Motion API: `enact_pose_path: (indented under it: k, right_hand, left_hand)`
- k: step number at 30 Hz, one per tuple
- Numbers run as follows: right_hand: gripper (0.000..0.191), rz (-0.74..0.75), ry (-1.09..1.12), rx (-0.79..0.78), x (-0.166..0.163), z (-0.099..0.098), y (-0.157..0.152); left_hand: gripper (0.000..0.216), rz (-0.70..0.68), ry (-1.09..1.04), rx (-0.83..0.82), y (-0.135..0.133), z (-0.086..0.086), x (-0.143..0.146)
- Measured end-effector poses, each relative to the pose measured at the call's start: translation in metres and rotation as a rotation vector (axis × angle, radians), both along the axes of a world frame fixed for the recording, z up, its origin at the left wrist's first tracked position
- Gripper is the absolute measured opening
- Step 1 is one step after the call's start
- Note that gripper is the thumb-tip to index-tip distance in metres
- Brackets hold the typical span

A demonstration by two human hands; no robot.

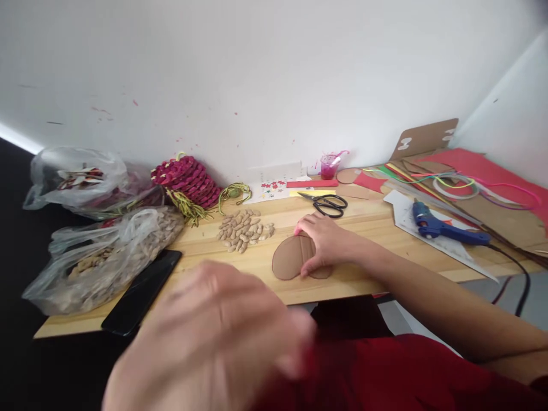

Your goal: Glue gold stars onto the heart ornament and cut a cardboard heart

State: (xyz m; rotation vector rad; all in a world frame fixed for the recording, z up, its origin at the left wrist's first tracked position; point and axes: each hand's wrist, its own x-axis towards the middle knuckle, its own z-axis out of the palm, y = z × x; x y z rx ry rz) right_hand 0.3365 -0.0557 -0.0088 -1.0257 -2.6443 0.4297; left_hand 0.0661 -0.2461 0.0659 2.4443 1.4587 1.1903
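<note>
My right hand [324, 241] rests on a rounded brown cardboard cut-out [290, 258] lying on the wooden table [368, 220], fingers spread and pressing it down. My left hand [214, 337] is raised close to the camera and smeared by motion; its fingers cannot be made out and nothing shows in it. A heap of peanut shells [244, 229] lies just left of the cardboard. Black scissors [329, 204] lie just behind my right hand.
A blue glue gun [440, 227] with a black cord lies at the right on white card. Plastic bags [107, 251] of shells and a black phone [143, 291] sit at the left. A woven magenta piece [188, 180], pink cup [329, 165], coloured strips and cardboard line the wall.
</note>
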Motion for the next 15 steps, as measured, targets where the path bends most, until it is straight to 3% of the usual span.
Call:
enact_pose_path:
  k: [2,5,10,15]
  right_hand:
    - [0.079,-0.078,0.006,0.01,0.001,0.001,-0.006]
    - [0.071,-0.195,0.01,-0.009,0.003,0.003,-0.016]
    - [0.057,-0.366,0.124,-0.237,0.009,0.002,-0.024]
    - [0.025,-0.485,0.56,-0.49,0.01,-0.004,-0.022]
  left_hand:
    - [0.018,0.02,0.025,-0.036,0.037,-0.002,0.004]
    - [0.015,0.004,0.036,-0.075,0.069,-0.03,0.009]
    - [0.016,-0.203,0.051,-0.233,0.07,-0.085,0.025]
    - [0.035,-0.194,0.02,-0.178,0.079,-0.111,0.046]
